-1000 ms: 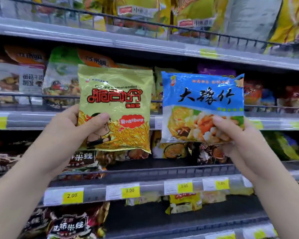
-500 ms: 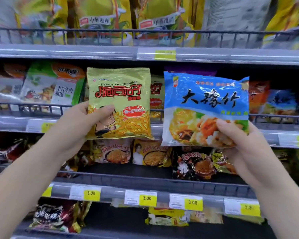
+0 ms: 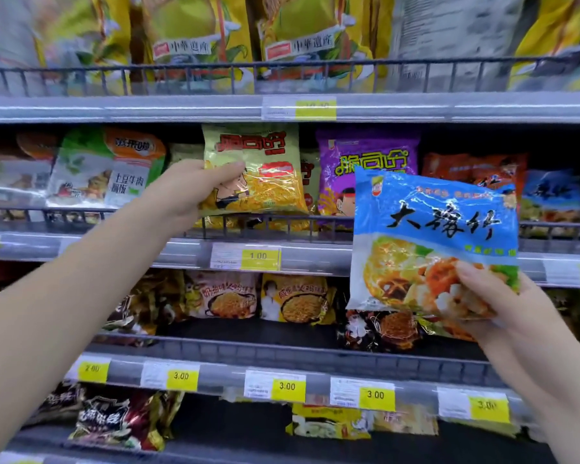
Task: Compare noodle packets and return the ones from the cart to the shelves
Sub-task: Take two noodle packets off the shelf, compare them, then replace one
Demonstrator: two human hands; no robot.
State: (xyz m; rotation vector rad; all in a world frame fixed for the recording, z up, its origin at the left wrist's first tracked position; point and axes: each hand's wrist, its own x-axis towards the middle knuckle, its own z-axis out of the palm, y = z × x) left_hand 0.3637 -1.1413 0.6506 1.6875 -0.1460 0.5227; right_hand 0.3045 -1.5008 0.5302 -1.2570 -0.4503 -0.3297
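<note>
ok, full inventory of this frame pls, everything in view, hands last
yellow-green noodle packet: 1, red lettering, at the second shelf's front rail
blue noodle packet: 1, blue and white, held out in front of the shelves, right side
purple packet: 1, second shelf
large bags: several, yellow and green, top shelf
other packets: many, mixed colours, lower shelves
price tags: several, white and yellow, shelf edges
shelves: several, grey
left hand: grips yellow-green noodle packet
right hand: holds blue noodle packet's lower corner

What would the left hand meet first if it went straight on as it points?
Probably the matching packets behind the wire rail, reached first by the green packet the left hand holds; depth unclear.
</note>
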